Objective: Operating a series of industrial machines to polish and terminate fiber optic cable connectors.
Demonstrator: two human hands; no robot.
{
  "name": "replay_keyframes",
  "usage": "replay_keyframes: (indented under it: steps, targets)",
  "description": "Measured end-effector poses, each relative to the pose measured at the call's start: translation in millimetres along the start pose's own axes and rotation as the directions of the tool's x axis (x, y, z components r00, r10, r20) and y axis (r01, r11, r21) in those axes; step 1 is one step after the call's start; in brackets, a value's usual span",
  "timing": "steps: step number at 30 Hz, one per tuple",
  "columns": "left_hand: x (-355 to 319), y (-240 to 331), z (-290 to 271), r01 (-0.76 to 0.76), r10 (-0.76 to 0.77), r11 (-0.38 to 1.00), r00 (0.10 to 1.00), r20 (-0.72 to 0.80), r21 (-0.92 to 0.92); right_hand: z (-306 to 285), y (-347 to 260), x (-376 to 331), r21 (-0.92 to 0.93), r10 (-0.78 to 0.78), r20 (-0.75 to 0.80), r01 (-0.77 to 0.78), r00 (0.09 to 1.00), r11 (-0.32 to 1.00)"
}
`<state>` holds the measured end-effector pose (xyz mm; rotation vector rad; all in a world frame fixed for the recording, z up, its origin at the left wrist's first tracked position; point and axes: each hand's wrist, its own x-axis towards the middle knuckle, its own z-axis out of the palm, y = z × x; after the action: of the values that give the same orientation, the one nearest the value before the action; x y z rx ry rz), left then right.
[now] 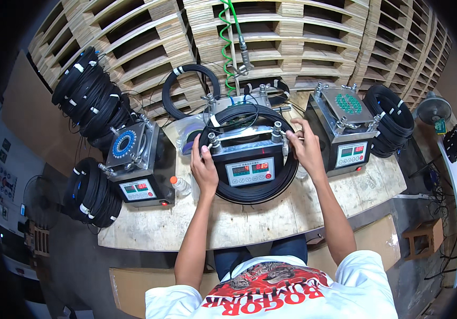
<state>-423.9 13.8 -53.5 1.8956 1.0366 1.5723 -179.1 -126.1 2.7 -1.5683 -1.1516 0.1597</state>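
Observation:
A large coil of black cable (257, 198), bound with a white tape band, hangs around the front of the middle machine (239, 157). My left hand (204, 171) is closed on the coil's left side, its thumb upright near a metal clamp post. At the coil's upper right, my right hand (308, 151) is bent with thumb and fingers drawn together beside the other clamp post (277, 131). What lies between those fingertips is too small to make out. The machine's front panel (250, 172) has red and green lit digits and shows through the ring.
Similar machines stand left (138, 159) and right (345, 127). Stacked black coils (93, 103) rise at the left, with more coils (390, 122) at the right. A small red-capped bottle (179, 185) is near my left forearm. A green air hose (223, 37) hangs before wooden pallets (276, 32).

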Motion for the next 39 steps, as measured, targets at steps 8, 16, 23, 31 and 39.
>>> replay_keyframes:
  steps: [8,16,23,31,39]
  targets:
    - [-4.3,-11.2,3.0,0.113,-0.114,0.993,0.993,0.025,0.011,-4.7,-6.8,-5.9,0.166,0.143,0.109,-0.159,0.984,0.973]
    - [0.3,-4.1,1.0,0.038,-0.038,0.999,0.999,-0.009,0.024,45.9,22.7,-76.6,-0.431,-0.324,0.248,0.403,0.913,0.807]
    - [-1.7,-4.3,1.9,0.033,-0.033,0.999,0.999,-0.007,0.028,63.6,26.5,-83.5,-0.639,-0.243,0.258,0.354,0.935,0.684]
    - [-4.0,-2.7,2.7,0.018,-0.016,0.999,0.999,-0.035,0.050,67.2,24.2,-84.3,-0.655,-0.177,0.300,0.338,0.937,0.676]
    - [-2.3,-0.4,-2.5,0.053,-0.053,0.997,0.999,0.000,0.054,67.4,17.3,-82.6,-0.654,-0.203,0.305,0.360,0.930,0.666]
